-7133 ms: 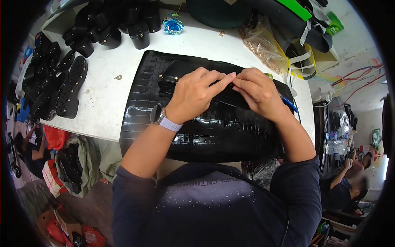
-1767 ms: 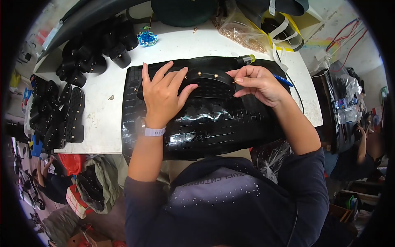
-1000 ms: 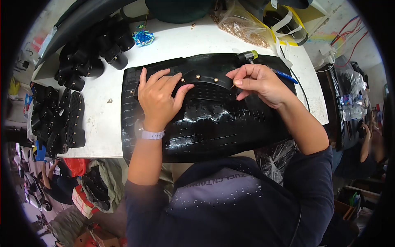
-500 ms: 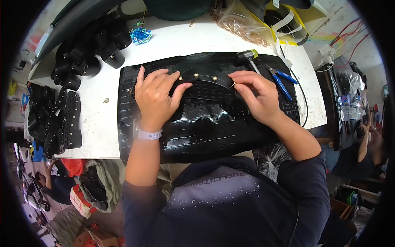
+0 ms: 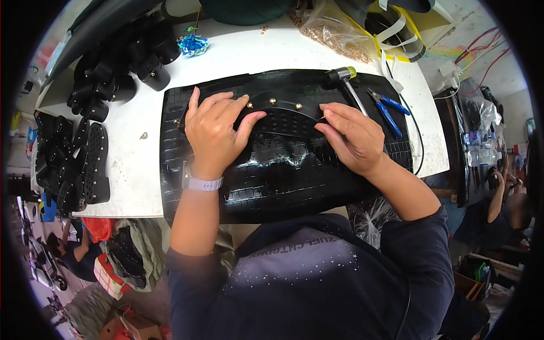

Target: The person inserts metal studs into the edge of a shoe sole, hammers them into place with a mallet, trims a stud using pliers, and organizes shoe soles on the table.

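A black shoe sole (image 5: 283, 122), dotted with small round bumps, lies on the shiny black crocodile-pattern sheet (image 5: 272, 187). Along its curved upper edge sit gold studs (image 5: 272, 101). My left hand (image 5: 215, 133) grips the sole's left part, with thumb and index finger closed around the edge and the other fingers partly raised. At the right end, my right hand (image 5: 357, 136) pinches a small gold piece (image 5: 323, 117) between thumb and fingertips; most of it is hidden. The sole's left end is covered by my left hand.
A hammer (image 5: 352, 93) and blue-handled pliers (image 5: 387, 113) lie right of the sole. Black studded soles (image 5: 96, 164) and black heel-like blocks (image 5: 153, 73) crowd the left. A bag of gold pieces (image 5: 340, 39) is at the back. Other people sit at both sides.
My right hand has shifted slightly right, and its thumb has moved a little down and left while the pinch stays near the sole's right end. My left hand keeps its hold.
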{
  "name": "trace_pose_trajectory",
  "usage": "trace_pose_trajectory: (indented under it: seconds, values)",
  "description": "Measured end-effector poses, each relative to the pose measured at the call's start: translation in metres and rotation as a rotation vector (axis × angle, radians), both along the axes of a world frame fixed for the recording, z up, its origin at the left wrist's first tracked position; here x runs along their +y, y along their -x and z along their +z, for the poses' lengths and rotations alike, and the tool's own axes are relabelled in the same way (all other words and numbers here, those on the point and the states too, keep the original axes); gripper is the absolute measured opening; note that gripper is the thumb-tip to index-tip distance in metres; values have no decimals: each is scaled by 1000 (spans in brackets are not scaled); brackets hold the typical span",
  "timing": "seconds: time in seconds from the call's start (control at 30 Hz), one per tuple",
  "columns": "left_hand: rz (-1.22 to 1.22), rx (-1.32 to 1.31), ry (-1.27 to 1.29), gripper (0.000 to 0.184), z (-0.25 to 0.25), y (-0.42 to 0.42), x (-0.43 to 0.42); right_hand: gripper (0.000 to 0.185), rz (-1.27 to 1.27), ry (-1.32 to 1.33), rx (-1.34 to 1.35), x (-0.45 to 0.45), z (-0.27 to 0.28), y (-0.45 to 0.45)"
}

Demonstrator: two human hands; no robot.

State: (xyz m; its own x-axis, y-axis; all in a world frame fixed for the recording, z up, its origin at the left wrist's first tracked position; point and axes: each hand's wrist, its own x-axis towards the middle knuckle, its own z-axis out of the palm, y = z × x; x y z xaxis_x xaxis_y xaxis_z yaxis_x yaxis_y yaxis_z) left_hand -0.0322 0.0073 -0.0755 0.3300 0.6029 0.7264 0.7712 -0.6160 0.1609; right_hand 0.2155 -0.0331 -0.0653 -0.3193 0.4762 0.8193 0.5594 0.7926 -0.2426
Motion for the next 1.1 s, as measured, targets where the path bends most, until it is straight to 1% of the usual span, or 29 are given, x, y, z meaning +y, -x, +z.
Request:
trace_pose_trajectory:
  seconds: [0.27,0.47,0.93,1.1]
  values:
    - [-5,-3,0,27,0,0,1,32,3,0,-27,-1,0,0]
    - [-4,3,-5,28,1,0,0,35,-20,-44,-95,0,1,0]
    - [-4,-2,-3,28,-1,0,1,31,-58,-75,-146,-2,-1,1]
    - [-9,-24,-45,30,-3,-1,3,30,-53,-68,-163,-3,2,3]
